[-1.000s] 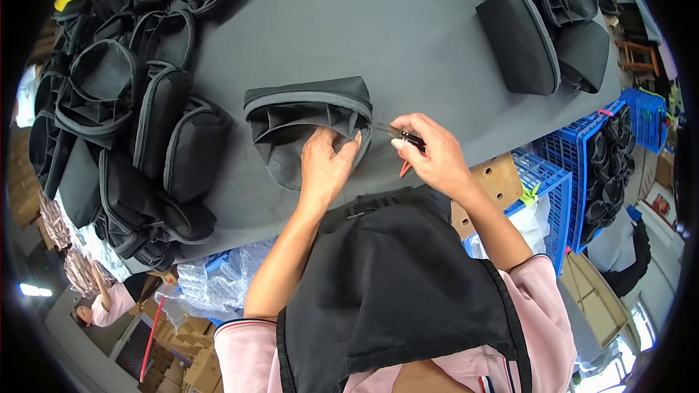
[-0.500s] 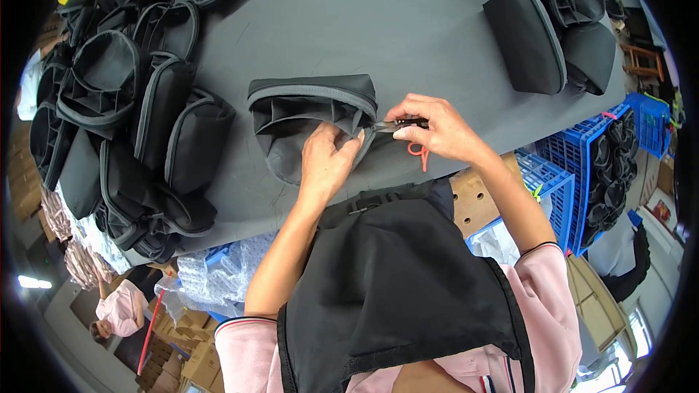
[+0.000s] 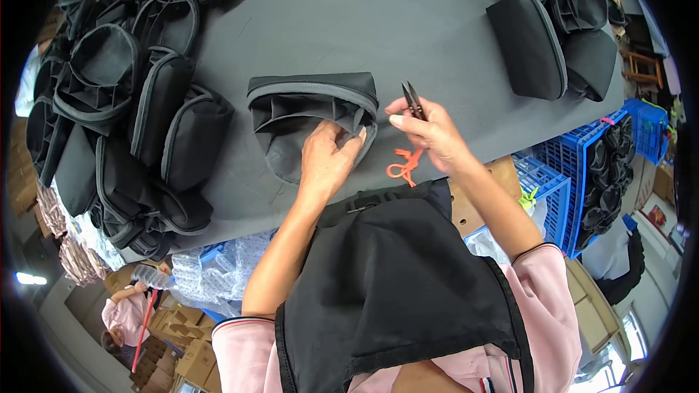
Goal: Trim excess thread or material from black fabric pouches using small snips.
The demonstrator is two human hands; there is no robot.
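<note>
A black zippered pouch [image 3: 312, 81] lies unzipped on the grey table in front of me, its inner pockets showing. My left hand [image 3: 329, 151] reaches into its opening, thumb and fingers pinching the edge on the right side. To the right of the pouch, my right hand [image 3: 431, 131] is closed round small black thread snips [image 3: 413, 99], their blades pointing up and away from the cloth. An orange-red cord [image 3: 405, 167] dangles from the snips below the hand.
Many black pouches [image 3: 169, 105] are heaped along the table's left side. More pouches [image 3: 526, 44] stand at the far right. Blue crates [image 3: 571, 167] hold black items beside the table. A person in pink [image 3: 127, 314] is at the lower left.
My right hand has drawn the snips back from the pouch's right edge and turned the blades upward. The left hand stays on the pouch. The person at lower left has shifted.
</note>
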